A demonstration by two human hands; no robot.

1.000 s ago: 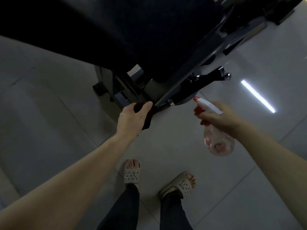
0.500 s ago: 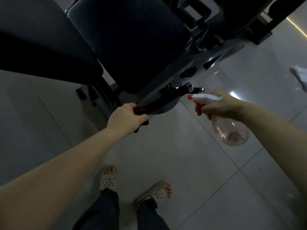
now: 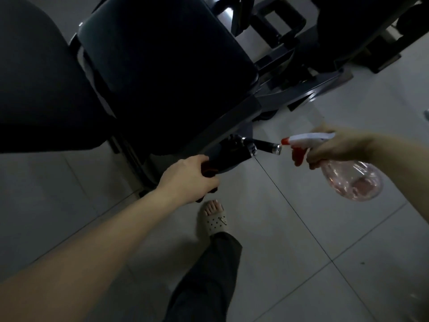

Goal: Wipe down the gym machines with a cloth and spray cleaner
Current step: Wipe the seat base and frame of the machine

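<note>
A gym machine with a black padded seat (image 3: 162,73) and a dark metal frame (image 3: 232,122) fills the upper half of the view. My left hand (image 3: 188,180) grips a dark cloth (image 3: 209,171), mostly hidden in my fist, pressed against the frame's lower end beside a black adjustment knob (image 3: 255,145). My right hand (image 3: 336,149) holds a clear spray bottle (image 3: 355,180) with a white and red trigger head (image 3: 304,141). Its nozzle points left, close to the tip of the knob.
A second black pad (image 3: 39,89) sits at the left. More dark machine frames and feet (image 3: 325,54) stand at the top right. Pale floor tiles (image 3: 301,252) spread below. My sandalled foot (image 3: 213,219) and dark trouser leg are under my left hand.
The view has swung, so the seat now fills the upper middle. My left hand with the cloth has slid down the frame. The spray nozzle has come up close to the knob.
</note>
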